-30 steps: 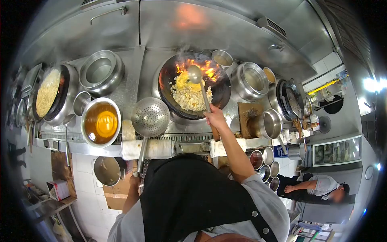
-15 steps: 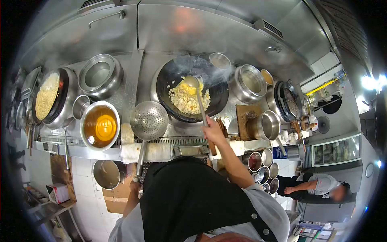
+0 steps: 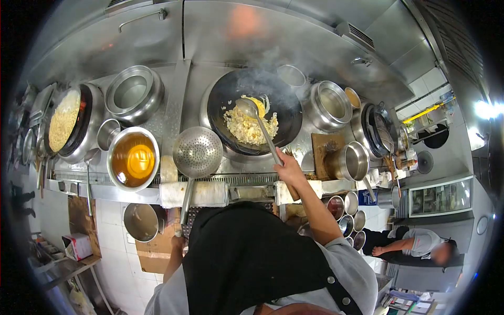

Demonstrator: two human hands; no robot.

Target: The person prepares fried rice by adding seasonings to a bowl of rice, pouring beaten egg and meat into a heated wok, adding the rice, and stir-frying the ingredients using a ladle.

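My right hand (image 3: 290,170) is closed round the handle of a long metal ladle (image 3: 269,140). The ladle's bowl rests among yellow egg (image 3: 258,105) and pale, rice-like food (image 3: 245,128) in a black wok (image 3: 287,113), from which steam rises. Lower left, my left hand (image 3: 178,245) is closed on the handle end of a perforated skimmer (image 3: 198,152). The skimmer's round head lies flat over the counter, left of the wok, and looks bare. My apron hides part of the counter's front edge.
Left of the skimmer stands a bowl of amber liquid (image 3: 133,158), with a steel pot (image 3: 134,94) behind it. Noodles (image 3: 65,122) fill another wok at far left. Right are a lidless pot (image 3: 331,106) and a saucepan (image 3: 347,161). A co-worker (image 3: 420,244) is at lower right.
The ladle's bowl has moved left within the wok, shifting the egg beside it. My right hand is a little lower and further right. The whole view has shifted slightly.
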